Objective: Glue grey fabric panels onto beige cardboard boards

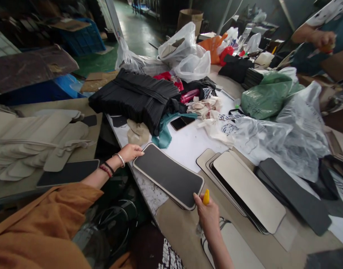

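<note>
Arms out, our left hand (132, 152) pinches dark panel (170, 175), right hand (208, 213) too, plus yellow thing (206, 197); messy bench (185, 141), green floor (90, 66).

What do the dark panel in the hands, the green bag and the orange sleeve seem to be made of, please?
Dark panel: matte, perhaps fabric or synthetic leather; its even, dull face leaves that open.
Green bag: thin, glossy plastic film, judging by its crinkles and highlights.
Orange sleeve: soft matte cloth, possibly cotton or linen, from its loose folds.
</note>
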Demonstrator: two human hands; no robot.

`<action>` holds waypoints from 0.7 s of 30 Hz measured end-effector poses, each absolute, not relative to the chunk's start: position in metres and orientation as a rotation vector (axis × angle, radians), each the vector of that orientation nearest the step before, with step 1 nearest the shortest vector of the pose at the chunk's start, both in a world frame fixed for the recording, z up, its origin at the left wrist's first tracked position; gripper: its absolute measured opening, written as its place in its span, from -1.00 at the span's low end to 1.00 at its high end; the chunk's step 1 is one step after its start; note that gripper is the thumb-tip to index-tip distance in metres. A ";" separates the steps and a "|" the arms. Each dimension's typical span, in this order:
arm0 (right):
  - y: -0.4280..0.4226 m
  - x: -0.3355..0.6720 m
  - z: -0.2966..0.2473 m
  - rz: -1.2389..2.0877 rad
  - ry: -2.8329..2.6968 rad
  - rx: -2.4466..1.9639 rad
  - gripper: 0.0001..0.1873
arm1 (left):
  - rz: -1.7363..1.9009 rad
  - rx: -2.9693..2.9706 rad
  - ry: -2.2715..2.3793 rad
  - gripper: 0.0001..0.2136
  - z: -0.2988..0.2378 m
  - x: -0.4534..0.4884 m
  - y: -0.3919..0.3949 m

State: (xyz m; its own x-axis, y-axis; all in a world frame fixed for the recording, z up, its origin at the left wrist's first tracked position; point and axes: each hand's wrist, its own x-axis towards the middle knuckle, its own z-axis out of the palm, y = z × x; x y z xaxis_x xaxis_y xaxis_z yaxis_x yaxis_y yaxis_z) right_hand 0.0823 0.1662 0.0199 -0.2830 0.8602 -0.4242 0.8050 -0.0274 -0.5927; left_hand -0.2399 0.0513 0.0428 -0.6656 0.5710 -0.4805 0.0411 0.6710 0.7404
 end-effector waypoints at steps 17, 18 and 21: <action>0.163 0.084 0.011 1.195 -2.226 -1.867 -0.61 | 0.891 0.512 2.183 -0.77 0.034 -0.241 0.051; 0.163 0.084 0.011 1.192 -2.247 -1.874 -0.62 | 0.888 0.520 2.194 -0.77 0.033 -0.242 0.050; 0.163 0.084 0.012 1.181 -2.283 -1.899 -0.65 | 0.881 0.538 2.220 -0.76 0.029 -0.244 0.048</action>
State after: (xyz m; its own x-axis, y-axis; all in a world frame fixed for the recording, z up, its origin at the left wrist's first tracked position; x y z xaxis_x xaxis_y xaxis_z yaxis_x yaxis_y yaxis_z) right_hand 0.0841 0.1627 0.0119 -0.2928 0.8285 -0.4773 0.8684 0.0215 -0.4954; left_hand -0.2438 0.0483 0.0290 -0.6834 0.5827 -0.4399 0.1225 0.6855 0.7177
